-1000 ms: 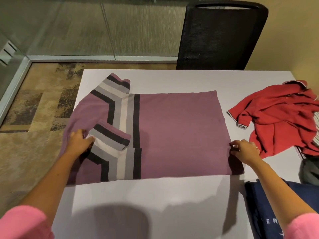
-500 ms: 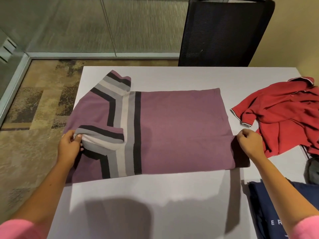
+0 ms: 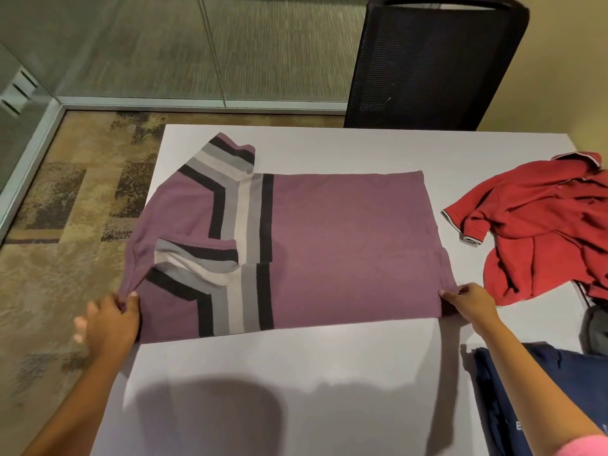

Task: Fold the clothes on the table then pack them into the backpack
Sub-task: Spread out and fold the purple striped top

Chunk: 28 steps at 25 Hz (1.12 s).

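**Purple shirt taken by both ends for its next fold**

Purple shirt [image 3: 345, 245], striped in black, grey and white across the chest, lies flat on the white table [image 3: 329, 390] with a person's two hands at its near corners. The left hand [image 3: 110, 319] pinches a gathered bit of fabric at the shoulder end, thumb and fingers closed on the cloth; its outer fingers are blurred. The right hand [image 3: 468, 306] grips the hem corner at the opposite end, fingers curled over the edge with the cloth tucked under them. Both forearms reach in from the near edge of the table, angled outward, pink sleeves [image 3: 585, 445] showing at the bottom of the frame.

Between the hands, the near sleeve [image 3: 197, 258] is already turned inward over the body; the far sleeve [image 3: 227, 156] lies beyond it, not yet folded in. The shirt looks light, soft and limp, likely to sag wherever it is unsupported, so seams and corners seem the sensible holds, and lifting both ends together should keep the fold line straight.

Just beyond the right hand a red polo shirt [image 3: 539, 232] lies crumpled and unfolded. Nearer the person than that hand sits a dark navy item [image 3: 539, 399], possibly the backpack; it is cut off by the frame. A black mesh chair [image 3: 431, 64] stands across the table.
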Motion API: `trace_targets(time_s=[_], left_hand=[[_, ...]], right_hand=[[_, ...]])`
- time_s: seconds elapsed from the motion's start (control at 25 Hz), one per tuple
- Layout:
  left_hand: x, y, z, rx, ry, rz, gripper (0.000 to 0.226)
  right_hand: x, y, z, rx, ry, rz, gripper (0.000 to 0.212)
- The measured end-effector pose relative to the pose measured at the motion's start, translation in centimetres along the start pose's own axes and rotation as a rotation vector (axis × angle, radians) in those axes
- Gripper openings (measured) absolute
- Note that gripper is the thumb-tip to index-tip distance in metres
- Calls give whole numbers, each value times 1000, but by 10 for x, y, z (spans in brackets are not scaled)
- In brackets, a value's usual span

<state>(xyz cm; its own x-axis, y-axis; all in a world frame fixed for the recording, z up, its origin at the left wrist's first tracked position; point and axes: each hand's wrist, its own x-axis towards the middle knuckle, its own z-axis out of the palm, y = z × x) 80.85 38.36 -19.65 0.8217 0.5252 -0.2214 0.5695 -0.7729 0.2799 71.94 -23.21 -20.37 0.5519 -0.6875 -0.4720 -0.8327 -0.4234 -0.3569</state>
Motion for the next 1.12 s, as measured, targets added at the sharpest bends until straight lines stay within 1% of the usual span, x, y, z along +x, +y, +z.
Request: trace_targets(time_s=[0.08, 0.16, 0.2, 0.28, 0.36, 0.48, 0.56, 0.68, 0.76, 0.8, 0.88, 0.96, 1.04, 1.12], left_hand=[[-12, -15, 0, 40, 36, -60, 50], [-18, -29, -1, 51, 25, -75, 52], [-17, -37, -1, 23, -8, -68, 51], [-16, -45, -4, -113, -88, -16, 42], [-16, -47, -9, -192, -122, 8, 36], [-19, -51, -14, -268, -138, -55, 35], [-25, -58, -12, -272, -168, -72, 36], [-30, -67, -9, -288, -199, -114, 37], [-30, -61, -13, -343, -168, -127, 35], [-27, -54, -16, -380, -122, -116, 32], [-18, -33, -26, -408, -1, -74, 24], [1, -3, -31, -368, 83, 16, 13], [30, 37, -29, -297, 90, 127, 17], [64, 78, -23, -248, 59, 208, 23]], right_hand=[[-2, 10, -1, 91, -23, 21, 35], [-5, 15, -3, 117, -3, 26, 34], [-7, 15, -5, 87, 17, 11, 34], [-9, 17, -7, -16, 66, -35, 33], [-12, 20, -10, -115, 99, -62, 30], [-18, 28, -14, -223, 116, -39, 22], [-22, 35, -15, -285, 103, -14, 17], [-27, 36, -16, -278, 125, 20, 25], [-32, 28, -17, -208, 217, 37, 32], [-33, 22, -18, -182, 286, 19, 35], [-31, 8, -18, -178, 422, -96, 36], [-21, -8, -15, -218, 464, -268, 34], [-4, -32, -13, -276, 409, -455, 31], [15, -63, -13, -326, 305, -603, 24]])
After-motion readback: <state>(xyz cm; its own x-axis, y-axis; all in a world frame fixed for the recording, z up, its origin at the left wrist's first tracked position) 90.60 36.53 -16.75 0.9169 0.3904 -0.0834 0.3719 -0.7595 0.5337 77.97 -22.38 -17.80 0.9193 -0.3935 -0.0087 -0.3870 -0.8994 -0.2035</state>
